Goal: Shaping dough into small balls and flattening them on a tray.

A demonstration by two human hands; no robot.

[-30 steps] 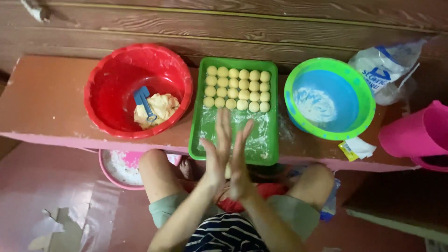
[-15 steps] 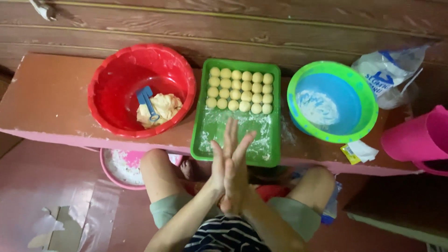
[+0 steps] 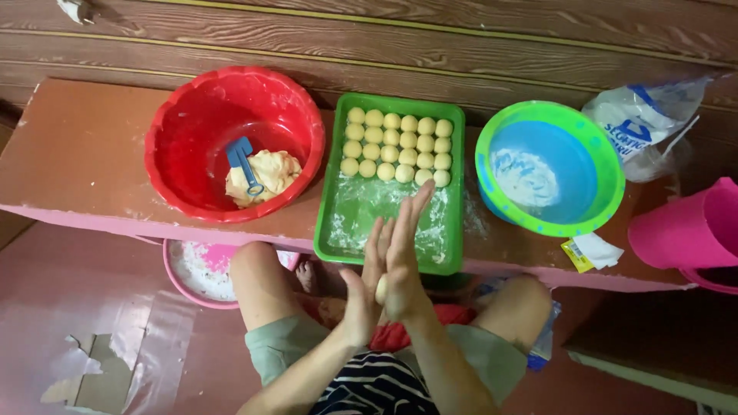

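Dough ball [image 3: 380, 290] sits pressed between flat left hand [image 3: 361, 288] and right hand [image 3: 400, 265], just below the tray [image 3: 453, 230]; uneven pressure could flatten it or let it slip out.

A home floor-level cooking spot: a person sits cross-legged at a low pink bench [image 3: 84, 165] against a wooden plank wall [image 3: 384, 38], with plastic bowls, a floured tray [image 3: 330, 207] and a flour bag [image 3: 642, 123].
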